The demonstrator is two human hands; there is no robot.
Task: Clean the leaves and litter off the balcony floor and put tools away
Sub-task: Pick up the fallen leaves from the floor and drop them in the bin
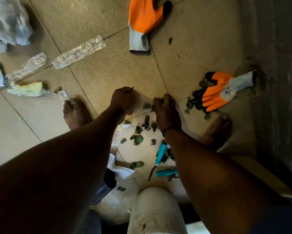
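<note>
Several green leaf pieces (138, 140) lie scattered on the tan floor tiles (108, 70) between my bare feet. My left hand (125, 99) is closed in a fist around gathered leaves, with a leaf tip poking out of its top. My right hand (165, 108) reaches down to the floor, its fingers curled round leaf pieces. Two teal-handled garden tools (161, 153) lie among leaves under my right forearm. One orange work glove (145, 19) lies at the top, another orange and black glove (221, 91) lies to the right over more leaves.
Clear plastic wrappers (79, 52) and a crumpled yellowish wrapper (29, 89) lie at the left, with a white bag (8, 22) in the top left corner. White paper (120, 168) lies near my left arm. A grey wall (280, 81) runs along the right. A pale round pot (155, 211) stands at the bottom.
</note>
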